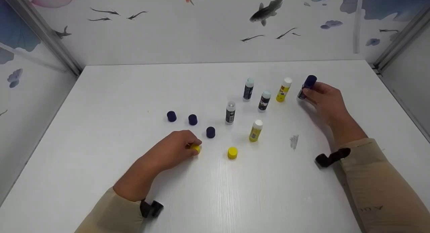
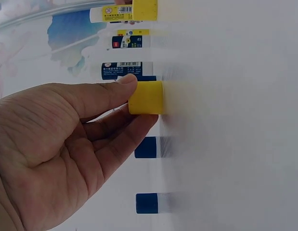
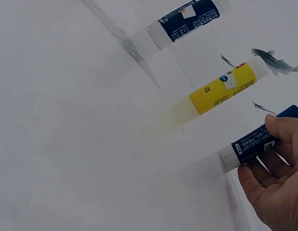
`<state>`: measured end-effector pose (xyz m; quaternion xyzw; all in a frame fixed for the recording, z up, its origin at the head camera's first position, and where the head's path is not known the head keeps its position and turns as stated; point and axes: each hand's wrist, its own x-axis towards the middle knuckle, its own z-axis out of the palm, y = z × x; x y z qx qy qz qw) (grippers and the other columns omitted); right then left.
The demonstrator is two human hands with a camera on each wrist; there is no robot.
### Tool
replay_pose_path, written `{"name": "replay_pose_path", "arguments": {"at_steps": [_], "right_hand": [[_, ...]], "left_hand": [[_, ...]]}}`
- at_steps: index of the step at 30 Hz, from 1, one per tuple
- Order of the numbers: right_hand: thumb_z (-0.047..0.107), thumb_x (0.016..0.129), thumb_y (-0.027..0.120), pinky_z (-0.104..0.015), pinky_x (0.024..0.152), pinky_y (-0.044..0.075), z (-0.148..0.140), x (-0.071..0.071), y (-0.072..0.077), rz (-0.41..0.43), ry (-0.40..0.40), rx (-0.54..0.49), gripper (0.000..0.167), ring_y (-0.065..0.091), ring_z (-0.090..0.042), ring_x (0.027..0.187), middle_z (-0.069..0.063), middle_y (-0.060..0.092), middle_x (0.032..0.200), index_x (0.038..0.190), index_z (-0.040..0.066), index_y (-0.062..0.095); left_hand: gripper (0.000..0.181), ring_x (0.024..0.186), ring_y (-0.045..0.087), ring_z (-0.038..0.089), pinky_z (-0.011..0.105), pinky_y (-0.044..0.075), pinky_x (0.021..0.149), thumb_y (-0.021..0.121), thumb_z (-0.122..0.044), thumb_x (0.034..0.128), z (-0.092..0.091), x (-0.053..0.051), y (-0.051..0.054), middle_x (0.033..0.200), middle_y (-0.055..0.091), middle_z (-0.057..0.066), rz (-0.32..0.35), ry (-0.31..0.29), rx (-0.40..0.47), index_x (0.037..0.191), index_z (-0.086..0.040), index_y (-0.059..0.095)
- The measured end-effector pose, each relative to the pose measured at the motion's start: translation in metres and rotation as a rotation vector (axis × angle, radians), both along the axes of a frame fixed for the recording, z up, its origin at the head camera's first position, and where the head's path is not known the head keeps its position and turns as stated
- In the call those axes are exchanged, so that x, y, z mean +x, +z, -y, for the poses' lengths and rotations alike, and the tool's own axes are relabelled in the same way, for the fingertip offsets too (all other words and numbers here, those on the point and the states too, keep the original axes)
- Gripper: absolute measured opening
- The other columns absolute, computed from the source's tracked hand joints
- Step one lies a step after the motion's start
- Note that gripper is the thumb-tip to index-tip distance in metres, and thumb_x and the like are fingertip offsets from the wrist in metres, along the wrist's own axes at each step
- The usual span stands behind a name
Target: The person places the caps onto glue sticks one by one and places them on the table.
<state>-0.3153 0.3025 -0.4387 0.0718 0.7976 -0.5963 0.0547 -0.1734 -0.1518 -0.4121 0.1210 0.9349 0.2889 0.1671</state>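
Left hand point(image 1: 175, 148) pinches yellow cap point(image 2: 147, 98) — right hand point(image 1: 327, 100) grips glue stick point(image 3: 250, 144)

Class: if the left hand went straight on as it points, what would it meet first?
Likely the nearest dark blue cap, beyond the yellow cap the left hand holds; depth is unclear.

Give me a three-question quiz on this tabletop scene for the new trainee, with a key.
1. What does the left grip pinch?
2. True or false: the glue stick in the right grip is uncapped.
3. How many loose dark blue caps stand on the table? a) two b) three c) five

Key:
1. A yellow cap.
2. False; a dark blue cap tops it.
3. b
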Motion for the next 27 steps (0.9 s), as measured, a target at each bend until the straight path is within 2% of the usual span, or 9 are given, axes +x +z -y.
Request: {"name": "replay_pose_path", "arguments": {"at_steps": [7,22,27], "right_hand": [[0.031,0.108,0.064,-0.033,0.125,0.041,-0.0004,-0.0026,-0.0008,0.019,-0.004,0.006,0.065,0.049,-0.025,0.153,-0.015,0.044,0.167,0.165,0.011,0.04],[0.039,0.104,0.068,-0.034,0.124,0.042,0.0,-0.0022,0.0022,0.03,-0.023,0.021,0.069,0.051,-0.023,0.15,-0.012,0.047,0.165,0.164,0.017,0.042],[0.039,0.102,0.072,-0.035,0.125,0.042,-0.0025,-0.0015,0.0021,0.02,-0.031,-0.009,0.068,0.055,-0.018,0.144,-0.007,0.053,0.158,0.161,0.017,0.047]], "left_hand": [[0.03,0.106,0.065,0.02,0.042,0.058,0.106,0.074,-0.003,0.0976,0.0007,0.0009,0.0011,0.118,0.075,0.005,0.01,-0.001,0.005,0.128,-0.005,0.077],[0.029,0.106,0.066,0.021,0.042,0.059,0.106,0.074,-0.003,0.0978,0.0001,0.0025,0.002,0.12,0.076,0.006,-0.002,-0.012,0.002,0.127,-0.005,0.077],[0.029,0.108,0.066,0.021,0.042,0.059,0.107,0.074,-0.004,0.0979,-0.0004,0.0021,0.0011,0.121,0.076,0.006,-0.001,-0.013,0.011,0.127,-0.005,0.077]]}}
